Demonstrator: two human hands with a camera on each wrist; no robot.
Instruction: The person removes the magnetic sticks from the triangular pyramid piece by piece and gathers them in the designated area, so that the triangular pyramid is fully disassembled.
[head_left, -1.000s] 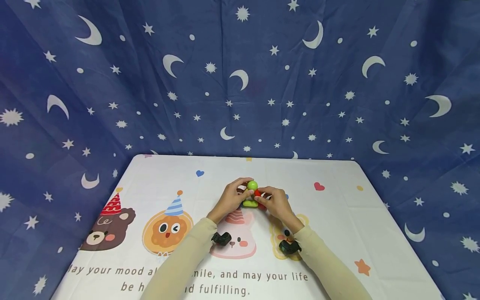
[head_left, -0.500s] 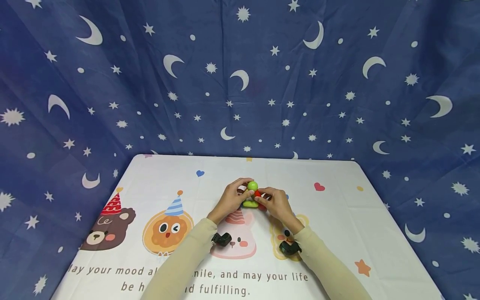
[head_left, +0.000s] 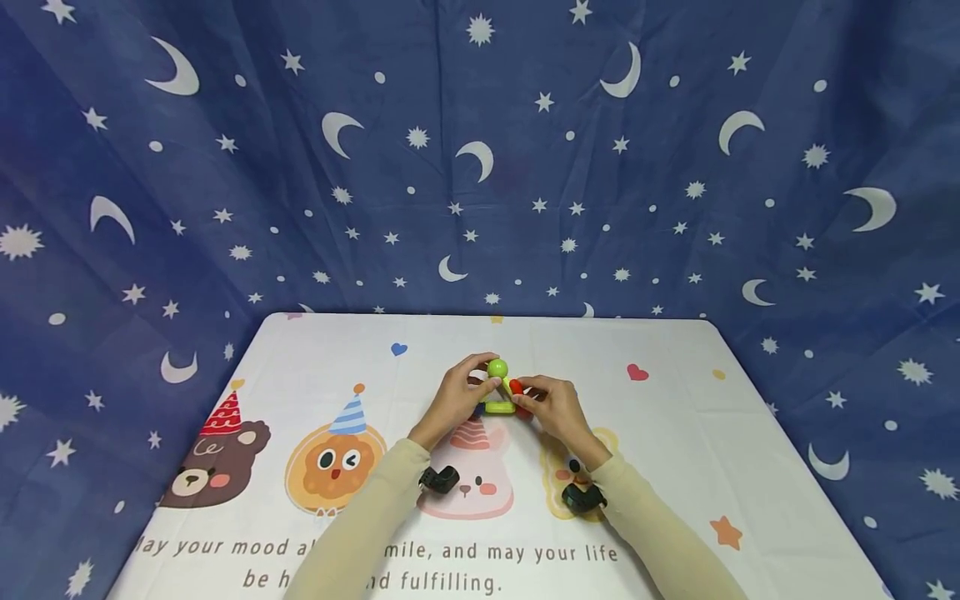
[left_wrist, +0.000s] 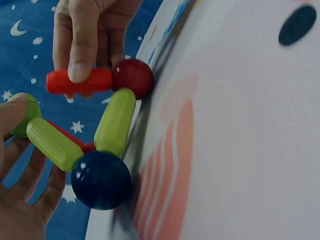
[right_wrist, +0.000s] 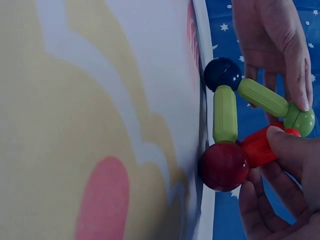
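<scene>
Several balls and sticks form a small construction toy on the table. A light green stick (left_wrist: 115,121) lies low between a dark blue ball (left_wrist: 101,180) and a dark red ball (left_wrist: 133,79). From the blue ball, another green stick (left_wrist: 55,144) slants up to a light green ball (head_left: 497,367). My left hand (head_left: 454,398) pinches this green ball between thumb and fingers. My right hand (head_left: 554,408) pinches a red stick (left_wrist: 80,81) that rises from the dark red ball. In the head view, its upper end stands apart from the green ball. Another red stick (left_wrist: 67,134) shows partly behind.
A white table cover (head_left: 645,458) with printed animals, hearts and lettering lies under the toy. Behind the table's far edge hangs a blue curtain (head_left: 375,167) with moons and stars. Black wrist cameras (head_left: 439,479) sit on both sleeves.
My left hand has shifted slightly left with the green ball, and a gap now shows between the ball and the red stick. The blue ball has come into sight. My right hand stays nearly still.
</scene>
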